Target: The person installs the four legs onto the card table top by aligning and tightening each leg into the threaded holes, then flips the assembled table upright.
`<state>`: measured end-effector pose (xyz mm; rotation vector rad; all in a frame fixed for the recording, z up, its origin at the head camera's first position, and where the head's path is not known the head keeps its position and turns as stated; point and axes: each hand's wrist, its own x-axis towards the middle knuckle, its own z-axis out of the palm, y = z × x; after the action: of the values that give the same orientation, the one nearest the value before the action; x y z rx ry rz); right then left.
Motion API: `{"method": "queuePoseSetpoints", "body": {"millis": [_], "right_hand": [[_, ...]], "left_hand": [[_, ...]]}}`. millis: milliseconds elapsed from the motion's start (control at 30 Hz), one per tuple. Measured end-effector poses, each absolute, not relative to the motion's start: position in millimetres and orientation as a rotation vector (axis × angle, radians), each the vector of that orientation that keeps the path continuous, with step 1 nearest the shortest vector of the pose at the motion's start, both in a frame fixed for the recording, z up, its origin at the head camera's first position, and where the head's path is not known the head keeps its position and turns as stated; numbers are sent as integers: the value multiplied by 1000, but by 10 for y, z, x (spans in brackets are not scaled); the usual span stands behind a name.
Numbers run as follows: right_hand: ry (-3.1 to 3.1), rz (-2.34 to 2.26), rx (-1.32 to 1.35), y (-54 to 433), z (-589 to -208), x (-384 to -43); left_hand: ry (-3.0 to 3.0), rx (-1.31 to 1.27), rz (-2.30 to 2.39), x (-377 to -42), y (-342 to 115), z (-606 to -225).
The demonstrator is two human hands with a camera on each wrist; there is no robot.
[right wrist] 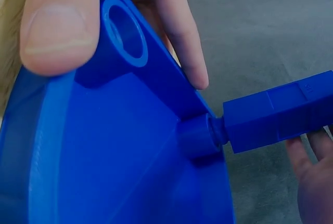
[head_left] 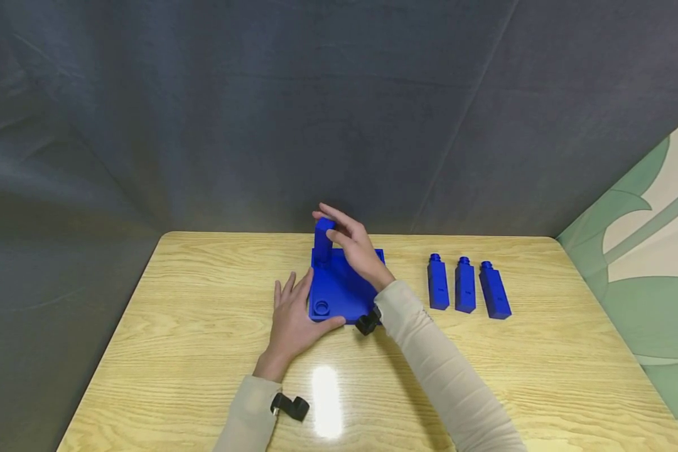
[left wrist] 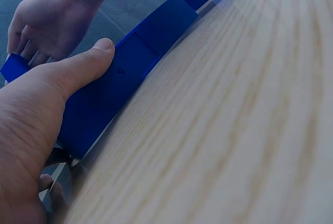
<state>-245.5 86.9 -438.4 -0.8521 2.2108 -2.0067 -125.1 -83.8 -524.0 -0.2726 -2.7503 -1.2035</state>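
A blue square board point(head_left: 344, 292) with a raised rim and round corner sockets lies on the table. My left hand point(head_left: 292, 323) rests around its near left corner, thumb along the front wall and straight fingers by the left side. One open socket point(right wrist: 125, 33) shows at that corner. At the far left corner a blue square leg point(head_left: 322, 242) stands upright, its threaded neck at the other socket point(right wrist: 200, 136). My right hand point(head_left: 360, 250) holds this leg near its top between thumb and fingers. How deep the thread sits is hidden.
Three loose blue legs, the left one point(head_left: 437, 285), the middle one point(head_left: 465, 286) and the right one point(head_left: 495, 292), lie side by side right of the board, threaded ends away from me. A dark curtain point(head_left: 339, 125) hangs behind the table's far edge.
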Motion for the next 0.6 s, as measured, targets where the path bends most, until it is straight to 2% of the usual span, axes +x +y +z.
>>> {"method": "queuePoseSetpoints", "body": {"millis": [600], "right_hand": [[2623, -1934, -703, 792, -4492, -2475]], "left_hand": [[-2765, -258, -1203, -1256, -844, -5243]]}}
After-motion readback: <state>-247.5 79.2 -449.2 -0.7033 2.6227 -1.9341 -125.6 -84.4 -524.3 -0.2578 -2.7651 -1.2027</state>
